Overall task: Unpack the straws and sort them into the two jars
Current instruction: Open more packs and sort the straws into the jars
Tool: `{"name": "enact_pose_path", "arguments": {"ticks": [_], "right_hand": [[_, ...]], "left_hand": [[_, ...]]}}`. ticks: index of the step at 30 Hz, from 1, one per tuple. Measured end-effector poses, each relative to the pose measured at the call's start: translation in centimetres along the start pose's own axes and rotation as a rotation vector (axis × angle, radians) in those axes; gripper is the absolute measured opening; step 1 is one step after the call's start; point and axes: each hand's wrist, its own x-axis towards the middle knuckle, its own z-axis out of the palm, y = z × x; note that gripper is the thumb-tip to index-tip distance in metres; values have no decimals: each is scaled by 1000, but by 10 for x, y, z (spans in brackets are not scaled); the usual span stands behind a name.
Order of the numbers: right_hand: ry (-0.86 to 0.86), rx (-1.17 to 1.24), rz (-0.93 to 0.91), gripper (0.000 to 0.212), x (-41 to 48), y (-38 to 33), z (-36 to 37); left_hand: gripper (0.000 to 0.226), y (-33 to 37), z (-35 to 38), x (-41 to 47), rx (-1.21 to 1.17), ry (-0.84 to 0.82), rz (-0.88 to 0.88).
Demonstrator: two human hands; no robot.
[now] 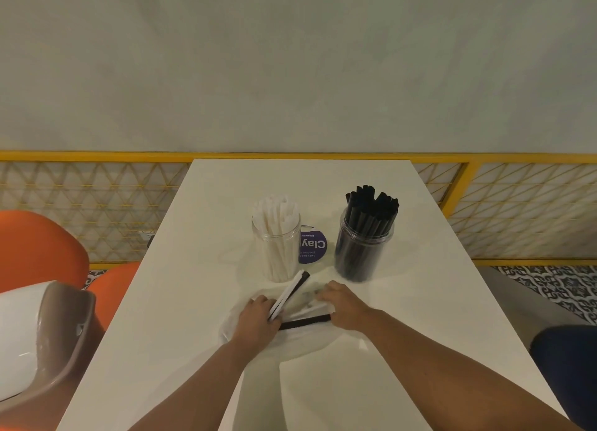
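This looks like a café or casual eatery. A white dining table (420,301) stands against a yellow-framed lattice partition (80,201), with moulded orange chairs (38,246) off its left edge. There are patterned floor tiles (555,285), a round purple table sticker (315,248), a jar of white straws (277,249) and a jar of black straws (361,249).

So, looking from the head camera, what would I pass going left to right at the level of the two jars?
orange chair → jar of white straws → purple round sticker → jar of black straws. The hands sit nearer and overlap the jars sideways, so they are left out.
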Motion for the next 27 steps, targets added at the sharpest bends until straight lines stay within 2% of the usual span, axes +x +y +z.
{"name": "enact_pose_path", "arguments": {"ticks": [6,12,15,20,24,27], "right_hand": [[16,21,24,45,0,-3,1],[-17,76,39,69,-3,-1,-5],[-53,69,17,81,-5,0,-8],[-66,74,-8,94,-8,2,-10],[-28,114,-10,91,-11,7,-7],[23,140,1,82,-13,9,-5]], "left_hand": [[27,5,-6,3,66,-52,-25],[28,1,-12,1,28,-180,46],[48,-3,-8,-3,130,-198,128],[55,5,-6,-3,263,-245,126],[50,17,-4,-2,314,-258,133],[40,18,-2,-2,292,-233,68]]}}
